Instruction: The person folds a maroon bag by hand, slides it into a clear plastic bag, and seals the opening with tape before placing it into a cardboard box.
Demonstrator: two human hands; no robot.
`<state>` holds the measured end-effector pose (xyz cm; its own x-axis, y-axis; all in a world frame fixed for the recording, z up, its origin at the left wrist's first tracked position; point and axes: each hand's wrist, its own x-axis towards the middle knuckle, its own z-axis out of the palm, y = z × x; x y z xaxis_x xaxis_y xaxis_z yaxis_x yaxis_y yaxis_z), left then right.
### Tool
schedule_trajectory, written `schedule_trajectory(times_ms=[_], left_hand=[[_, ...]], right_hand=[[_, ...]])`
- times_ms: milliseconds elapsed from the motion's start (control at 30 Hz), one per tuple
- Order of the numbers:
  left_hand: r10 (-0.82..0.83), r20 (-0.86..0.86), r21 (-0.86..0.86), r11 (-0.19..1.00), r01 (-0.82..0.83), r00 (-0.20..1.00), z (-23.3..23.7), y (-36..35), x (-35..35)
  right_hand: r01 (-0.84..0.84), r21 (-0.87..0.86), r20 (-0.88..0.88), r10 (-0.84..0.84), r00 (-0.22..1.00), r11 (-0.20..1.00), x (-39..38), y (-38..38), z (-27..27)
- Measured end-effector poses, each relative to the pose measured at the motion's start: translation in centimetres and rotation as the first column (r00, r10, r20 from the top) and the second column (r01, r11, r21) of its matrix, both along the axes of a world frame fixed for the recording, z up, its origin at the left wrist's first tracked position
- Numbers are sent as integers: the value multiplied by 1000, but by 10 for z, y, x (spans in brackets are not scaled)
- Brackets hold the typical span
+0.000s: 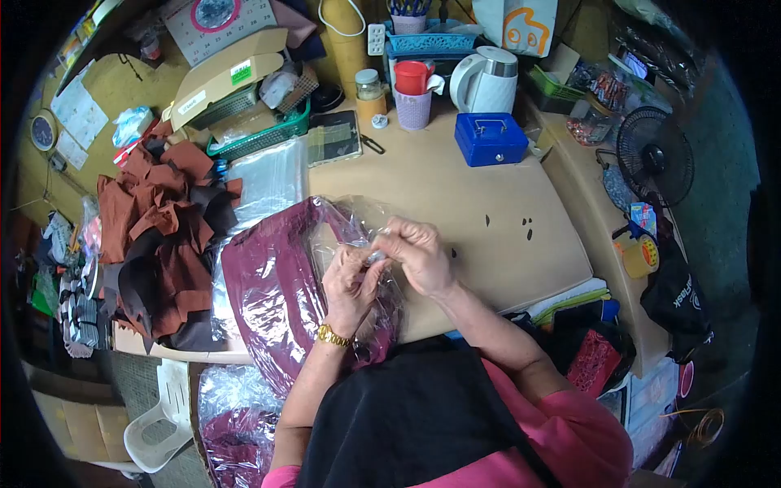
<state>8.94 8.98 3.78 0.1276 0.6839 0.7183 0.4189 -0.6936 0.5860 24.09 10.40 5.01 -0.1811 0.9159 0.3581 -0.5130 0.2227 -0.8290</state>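
Observation:
A maroon fabric item lies inside a clear plastic bag at the table's front edge. My left hand, with a gold watch on its wrist, is closed on a gathered part of that plastic. Right beside it my right hand has its fingers pinched together on the same bunched plastic. The fingertips of both hands meet there, and what exactly lies between them is partly hidden. Flat clear plastic sheets lie behind the bag.
Brown and black fabric pieces are heaped on the left. A blue cash box, a white electric kettle and a purple cup stand at the back. On the right are a fan and a tape dispenser.

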Motion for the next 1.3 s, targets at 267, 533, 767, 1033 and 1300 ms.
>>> schedule_trajectory(times_ms=[267,533,767,1033,1300], left_hand=[[-61,-51,-189,981,51,997,27,-7,-2],[-75,-103,-202,978,53,992,25,-9,-6],[-61,-11,-275,960,56,998,20,-6,-14],[41,30,-319,947,-29,999,23,-6,-14],[-4,102,-266,964,31,995,19,-5,-11]], right_hand=[[-40,-244,-167,-1,986,969,2,5,-11],[-52,-384,-306,-74,949,922,16,10,-4],[157,568,573,-525,630,808,32,-2,25],[115,497,715,-481,507,860,47,-23,36],[-24,611,739,-559,377,792,34,-16,31]])
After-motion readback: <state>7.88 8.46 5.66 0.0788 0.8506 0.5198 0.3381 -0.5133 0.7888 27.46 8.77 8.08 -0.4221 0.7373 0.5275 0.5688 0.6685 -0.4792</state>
